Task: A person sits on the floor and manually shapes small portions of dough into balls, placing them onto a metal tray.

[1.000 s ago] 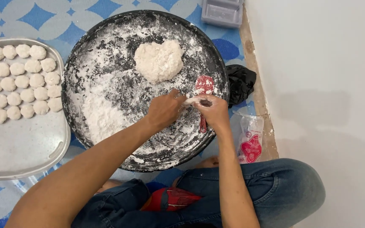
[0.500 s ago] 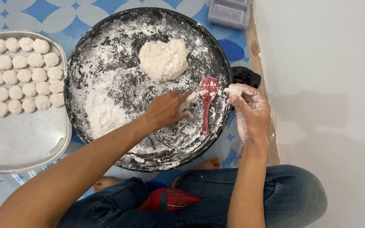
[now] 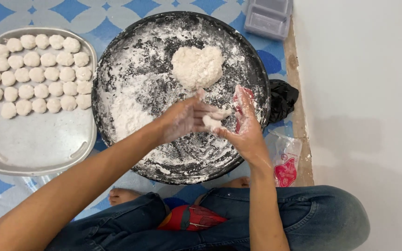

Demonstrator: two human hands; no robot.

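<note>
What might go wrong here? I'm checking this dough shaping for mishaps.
1. The small dough piece sits between the floury left hand and right hand; it might stick or slip into the flour-dusted black pan.
2. The red spoon lies under the right hand and could be knocked.
3. Dough balls on the metal tray sit close and may stick together.

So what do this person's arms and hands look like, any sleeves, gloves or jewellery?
Both forearms are bare, with no sleeves in view. The left hand and right hand wear no gloves, and no rings, watch or bracelets show. White flour dusts the palms and fingers of both hands, thickest at the fingertips.
</note>
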